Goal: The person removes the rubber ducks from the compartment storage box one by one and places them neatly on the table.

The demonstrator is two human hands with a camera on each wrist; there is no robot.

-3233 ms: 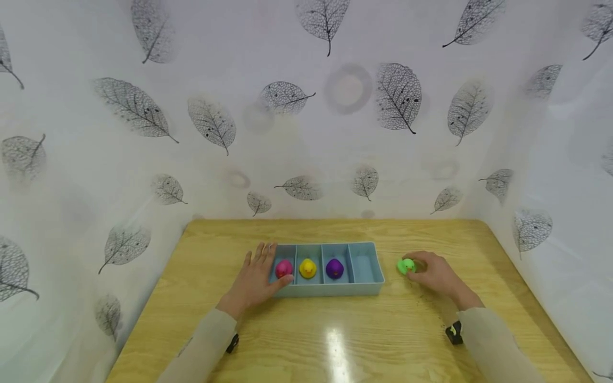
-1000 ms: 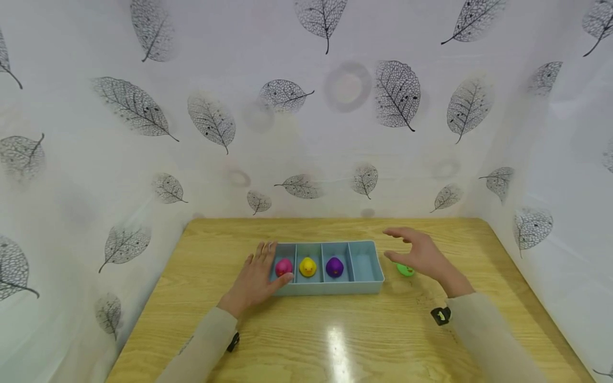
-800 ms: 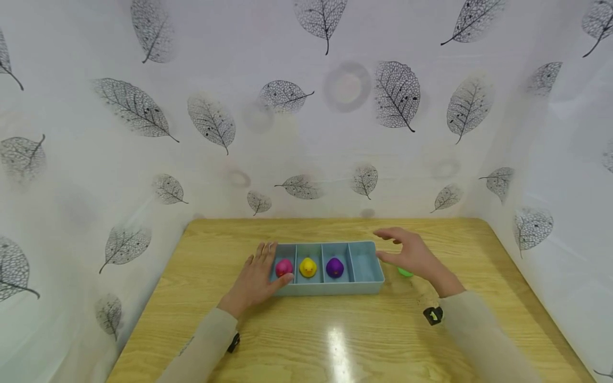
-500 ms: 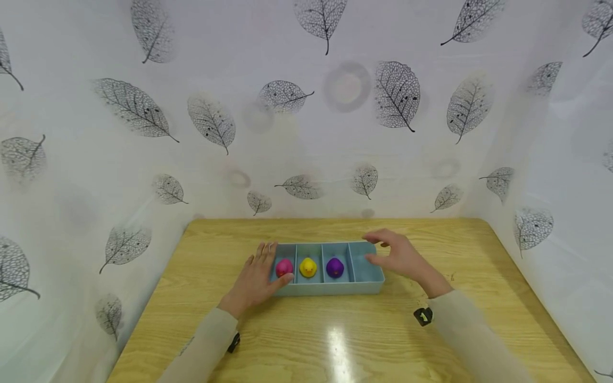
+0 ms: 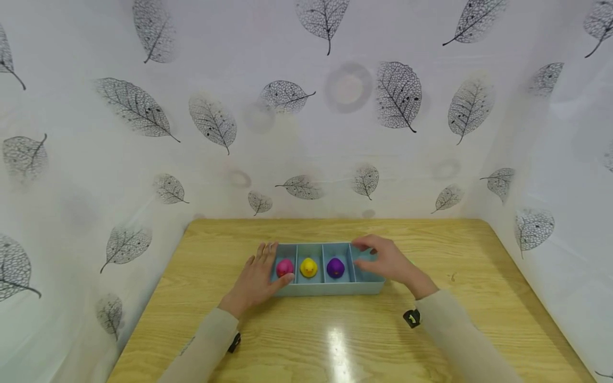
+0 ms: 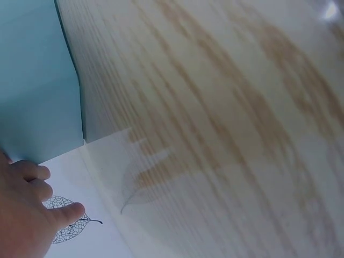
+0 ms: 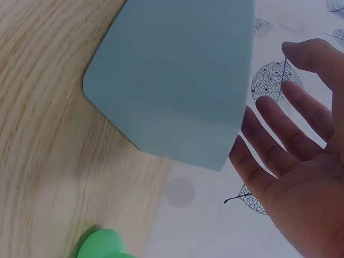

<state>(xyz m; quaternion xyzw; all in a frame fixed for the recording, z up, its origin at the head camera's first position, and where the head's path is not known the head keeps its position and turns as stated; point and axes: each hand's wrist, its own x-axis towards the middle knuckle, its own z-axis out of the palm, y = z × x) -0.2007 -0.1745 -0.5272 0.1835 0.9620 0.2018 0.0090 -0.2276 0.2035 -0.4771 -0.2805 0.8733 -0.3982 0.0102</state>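
My left hand (image 5: 255,277) rests over the left end of a blue-grey four-part tray (image 5: 330,289), its fingers extended along the end wall and its thumb near the front rim. Three rubber ducks sit in separate compartments: pink (image 5: 284,267), yellow (image 5: 308,267) and purple (image 5: 336,267). Over the rightmost compartment hovers my right hand (image 5: 389,261), thumb and fingers apart with nothing between them. In the right wrist view that palm faces the tray's end, and a green toy duck (image 7: 102,245) stands on the table nearby. In the head view the right hand hides nearly all of the green duck.
The wooden table (image 5: 297,335) carries the tray near its middle. A white leaf-patterned curtain (image 5: 306,143) hangs along the back and both sides. Black straps with small devices show at both wrists, one being the right wrist device (image 5: 412,318).
Earlier my right hand held the green duck at the table; it let go, lifted and moved left over the tray's right compartment. The left hand stayed on the tray.
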